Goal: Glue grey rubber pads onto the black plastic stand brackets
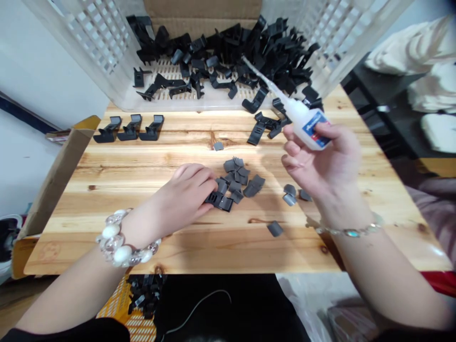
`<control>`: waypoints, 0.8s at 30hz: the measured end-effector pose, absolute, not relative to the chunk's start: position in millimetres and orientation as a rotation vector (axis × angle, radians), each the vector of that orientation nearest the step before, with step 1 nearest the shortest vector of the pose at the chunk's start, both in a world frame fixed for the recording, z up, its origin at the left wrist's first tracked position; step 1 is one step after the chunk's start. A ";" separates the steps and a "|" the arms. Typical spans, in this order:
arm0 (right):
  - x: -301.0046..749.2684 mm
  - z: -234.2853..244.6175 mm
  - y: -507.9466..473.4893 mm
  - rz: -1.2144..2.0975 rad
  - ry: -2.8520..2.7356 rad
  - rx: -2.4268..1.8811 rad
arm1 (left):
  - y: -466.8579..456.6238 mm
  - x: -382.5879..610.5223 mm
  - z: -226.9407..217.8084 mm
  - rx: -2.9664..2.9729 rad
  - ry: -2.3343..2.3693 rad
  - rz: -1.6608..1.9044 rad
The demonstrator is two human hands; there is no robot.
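At the wooden tabletop (pixel 124 171), a black clip (pixel 224 203) (centre) and bottle (pixel 309 124) (right) were gripped, apparently mid-gluing; the nozzle (pixel 265 80) presumably required lowering.

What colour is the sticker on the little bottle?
The sticker on the bottle is mostly blue, with white and red, seen in the head view.

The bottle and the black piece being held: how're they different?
The bottle is pale; the black piece is dark. The bottle is longer, with a thin nozzle; the black piece is smaller. The right hand holds the bottle; the left hand holds the black piece. Both are hand-held.
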State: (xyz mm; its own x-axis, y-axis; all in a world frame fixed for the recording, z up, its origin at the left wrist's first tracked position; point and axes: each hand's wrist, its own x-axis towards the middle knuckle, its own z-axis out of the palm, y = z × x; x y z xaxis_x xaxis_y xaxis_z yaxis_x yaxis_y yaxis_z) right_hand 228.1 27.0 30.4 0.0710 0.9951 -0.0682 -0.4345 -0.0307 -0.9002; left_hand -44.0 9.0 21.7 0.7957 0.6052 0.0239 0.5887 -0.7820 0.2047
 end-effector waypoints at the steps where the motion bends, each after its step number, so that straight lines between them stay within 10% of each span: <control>1: 225.9 29.8 26.0 1.385 -0.792 -0.939 | 6.8 -43.5 22.5 2.804 0.928 0.117; 24: 186.0 1.3 -76.4 1.123 -1.133 -1.358 | -24.9 -38.1 25.7 2.280 0.732 0.078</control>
State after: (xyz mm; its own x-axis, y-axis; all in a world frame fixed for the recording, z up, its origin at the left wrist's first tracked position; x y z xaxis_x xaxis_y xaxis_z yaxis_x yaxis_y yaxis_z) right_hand 186.0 -76.4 1.3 0.1298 0.9901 -0.0529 0.0621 -0.0614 -0.9962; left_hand -38.1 -24.9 25.7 0.8362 0.5265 -0.1532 0.4821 -0.5729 0.6628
